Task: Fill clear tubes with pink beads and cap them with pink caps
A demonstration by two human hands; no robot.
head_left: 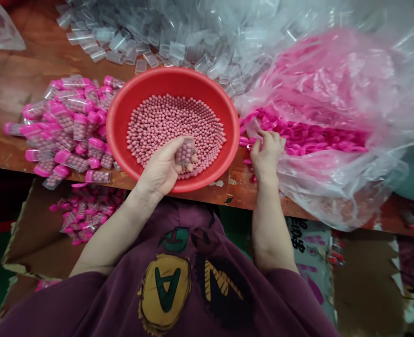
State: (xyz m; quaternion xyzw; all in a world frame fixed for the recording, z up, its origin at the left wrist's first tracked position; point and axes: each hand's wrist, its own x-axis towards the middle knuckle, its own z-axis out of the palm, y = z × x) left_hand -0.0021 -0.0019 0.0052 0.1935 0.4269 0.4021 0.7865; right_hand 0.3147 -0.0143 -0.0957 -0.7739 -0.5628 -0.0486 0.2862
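Observation:
Over the front of a red basin (173, 187) of small pink beads (172, 121), my left hand (165, 164) is closed around a clear plastic container (185, 152) filled with such beads. No cap shows on that container. My right hand (267, 152) reaches down to the table beside the basin, at the mouth of a bag of bright pink caps (308, 135). Its fingers are bent over a few loose pink caps (245, 141); whether they pinch one is hidden from me.
Left of the basin lies a heap of filled, pink-capped containers (66, 121). More sit in a cardboard box (34, 224) below the table edge. Many empty clear containers (151, 37) spread along the back. A large clear plastic bag (336, 178) covers the right side.

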